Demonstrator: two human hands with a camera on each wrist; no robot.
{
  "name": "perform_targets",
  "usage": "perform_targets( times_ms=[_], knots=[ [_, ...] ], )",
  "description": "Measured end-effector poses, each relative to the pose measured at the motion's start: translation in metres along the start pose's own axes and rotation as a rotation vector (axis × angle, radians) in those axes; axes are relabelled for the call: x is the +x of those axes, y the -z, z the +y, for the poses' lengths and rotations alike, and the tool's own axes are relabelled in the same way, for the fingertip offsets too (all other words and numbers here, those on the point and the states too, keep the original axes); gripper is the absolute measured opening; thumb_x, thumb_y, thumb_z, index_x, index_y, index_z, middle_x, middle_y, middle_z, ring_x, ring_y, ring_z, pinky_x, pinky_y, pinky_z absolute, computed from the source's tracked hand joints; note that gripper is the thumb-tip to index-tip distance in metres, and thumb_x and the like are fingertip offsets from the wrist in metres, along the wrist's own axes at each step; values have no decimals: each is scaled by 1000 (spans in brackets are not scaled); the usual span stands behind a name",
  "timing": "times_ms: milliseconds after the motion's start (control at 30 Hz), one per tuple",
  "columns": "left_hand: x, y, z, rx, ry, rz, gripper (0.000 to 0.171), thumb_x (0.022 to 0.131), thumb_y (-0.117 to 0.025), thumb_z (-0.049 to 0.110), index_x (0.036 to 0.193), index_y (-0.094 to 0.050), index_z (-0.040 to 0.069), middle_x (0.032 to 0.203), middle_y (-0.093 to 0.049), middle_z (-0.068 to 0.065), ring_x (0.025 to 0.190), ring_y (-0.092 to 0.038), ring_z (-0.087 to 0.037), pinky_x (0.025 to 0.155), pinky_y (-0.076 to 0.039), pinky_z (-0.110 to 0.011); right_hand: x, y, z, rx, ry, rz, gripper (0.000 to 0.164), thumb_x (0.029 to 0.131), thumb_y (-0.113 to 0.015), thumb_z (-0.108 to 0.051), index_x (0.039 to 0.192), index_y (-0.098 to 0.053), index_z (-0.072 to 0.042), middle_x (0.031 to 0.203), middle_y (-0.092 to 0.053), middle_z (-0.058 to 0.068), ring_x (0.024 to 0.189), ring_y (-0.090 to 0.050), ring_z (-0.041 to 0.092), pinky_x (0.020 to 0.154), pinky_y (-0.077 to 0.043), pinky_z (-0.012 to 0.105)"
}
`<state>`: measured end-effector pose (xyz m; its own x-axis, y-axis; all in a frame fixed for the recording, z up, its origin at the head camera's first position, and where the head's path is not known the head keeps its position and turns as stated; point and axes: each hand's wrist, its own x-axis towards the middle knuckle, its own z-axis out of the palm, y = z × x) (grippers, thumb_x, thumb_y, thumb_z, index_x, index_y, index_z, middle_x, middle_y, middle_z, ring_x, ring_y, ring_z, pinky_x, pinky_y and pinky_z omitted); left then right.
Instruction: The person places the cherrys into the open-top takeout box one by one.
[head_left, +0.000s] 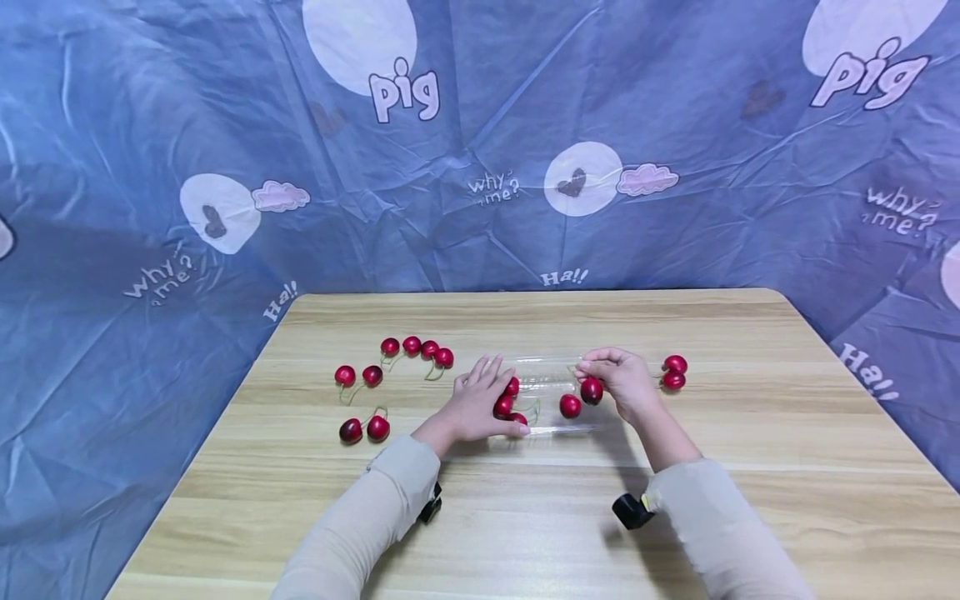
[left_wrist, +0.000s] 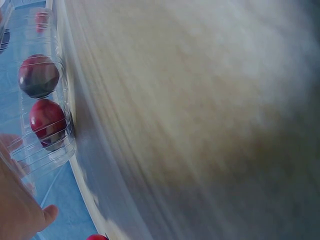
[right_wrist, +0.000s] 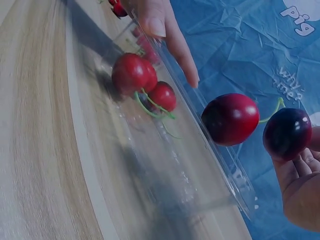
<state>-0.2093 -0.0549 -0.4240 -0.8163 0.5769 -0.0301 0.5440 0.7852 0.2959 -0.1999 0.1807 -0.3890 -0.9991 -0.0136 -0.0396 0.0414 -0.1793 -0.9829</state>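
Note:
A clear plastic container (head_left: pixel 546 385) lies lengthwise across the middle of the table. My left hand (head_left: pixel 474 407) rests over its left end, fingers spread and fairly straight, thumb at the near side. Several red cherries (right_wrist: pixel 131 74) with green stems sit inside, beside that hand. Over the container's right part, my right hand (head_left: pixel 626 385) pinches a joined pair of cherries by the stem. One cherry of the pair (head_left: pixel 592 391) hangs close below the fingers; the other cherry (head_left: pixel 570 406) dangles to its left, over the container. Part of the container's left end is hidden under my left hand.
To the left, stemmed cherry pairs lie on the wooden table (head_left: pixel 525 517): two pairs at the back (head_left: pixel 412 345), a pair (head_left: pixel 372 377) in the middle and a pair (head_left: pixel 378 428) nearer. Another pair (head_left: pixel 674 380) lies right of my right hand. A blue printed cloth (head_left: pixel 480 233) hangs behind.

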Motion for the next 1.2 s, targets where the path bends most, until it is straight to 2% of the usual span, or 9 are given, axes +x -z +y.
perform_targets(
  times_ms=[167,333,533,667,800,933,1133,1200],
  knots=[
    [0,1,0,-3,0,3,100,64,-43,75,139,-17,14,144,-1,-10,129,4,-29,97,-12,-51,2,-9,2,-10,-6,9,7,79,-53,9,78,-54,2,63,-63,0,61,-61,9,60,-49,20],
    [0,1,1,-2,1,2,100,65,-43,75,139,-16,14,144,-1,-11,129,4,-29,97,-12,-52,4,-17,2,-10,-22,11,8,78,-54,8,77,-54,0,63,-63,0,61,-61,9,60,-49,20],
    [0,1,1,-7,1,1,99,65,-43,74,139,-17,14,144,-1,-11,129,3,-30,97,-12,-51,8,-22,7,-7,-22,14,5,78,-55,9,80,-53,5,62,-62,0,60,-61,9,60,-48,19],
    [1,1,1,-9,4,-3,99,65,-43,75,139,-17,14,144,-1,-11,129,4,-29,97,-12,-51,18,-18,25,-2,12,4,6,76,-58,7,80,-55,4,65,-63,4,62,-61,12,61,-49,22],
    [1,2,1,-6,6,-6,99,65,-42,75,139,-16,15,144,0,-10,129,5,-29,97,-12,-51,39,-5,55,22,31,-42,7,74,-64,-1,80,-60,-3,70,-64,6,66,-63,14,62,-49,23],
    [1,2,2,-11,7,-10,99,65,-43,75,139,-16,14,144,0,-10,129,4,-29,97,-12,-51,34,-16,47,-18,-8,21,8,75,-61,2,82,-58,1,69,-63,6,65,-62,14,63,-49,24],
    [1,3,2,-15,10,-14,99,65,-42,75,139,-17,14,144,0,-10,129,5,-29,97,-11,-51,25,-32,32,2,-64,75,10,76,-59,5,85,-56,6,68,-63,7,64,-61,13,63,-49,23],
    [1,2,2,-14,10,-12,99,65,-42,75,139,-17,14,144,-1,-11,129,5,-29,97,-12,-51,36,-26,47,22,-60,80,12,74,-63,1,85,-58,3,69,-64,6,65,-62,13,62,-49,23]
  ],
)
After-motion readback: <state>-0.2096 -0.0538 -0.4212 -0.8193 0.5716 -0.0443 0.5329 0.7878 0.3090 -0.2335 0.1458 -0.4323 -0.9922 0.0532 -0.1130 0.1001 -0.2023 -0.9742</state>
